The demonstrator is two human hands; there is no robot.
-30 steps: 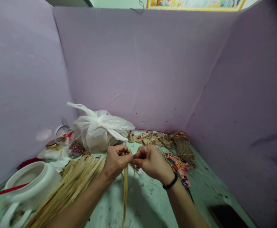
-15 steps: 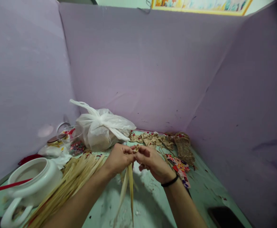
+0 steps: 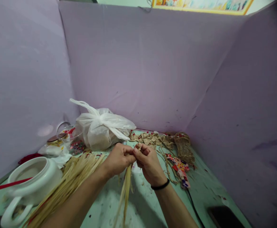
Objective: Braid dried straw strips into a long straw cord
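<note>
In the middle of the head view, pale dried-fibre strips (image 3: 127,185) hang down from between my two hands. My left hand (image 3: 119,160) is closed, its thumb and fingertips pinching the upper part of the strips. Right against it, my right hand (image 3: 149,161) is closed too, fingertips pinching the small knotted or twisted end (image 3: 138,146) of the strips. The fingers hide most of that end. To the left, beside my left forearm, lies a thick bundle of the same dried strips (image 3: 81,174).
At left stands a white teapot (image 3: 43,177) with a red stick (image 3: 9,184) in it. A tied white plastic bag (image 3: 100,129) sits behind. Braided pieces (image 3: 152,139), a braid roll (image 3: 184,147), a patterned cloth-like item (image 3: 181,169) and a dark phone-like slab (image 3: 225,217) lie rightward.
My right hand has turned and drawn its fingers in closer, its wrist shifting left. The hanging strips have swung slightly left. The left hand is nearly still.
</note>
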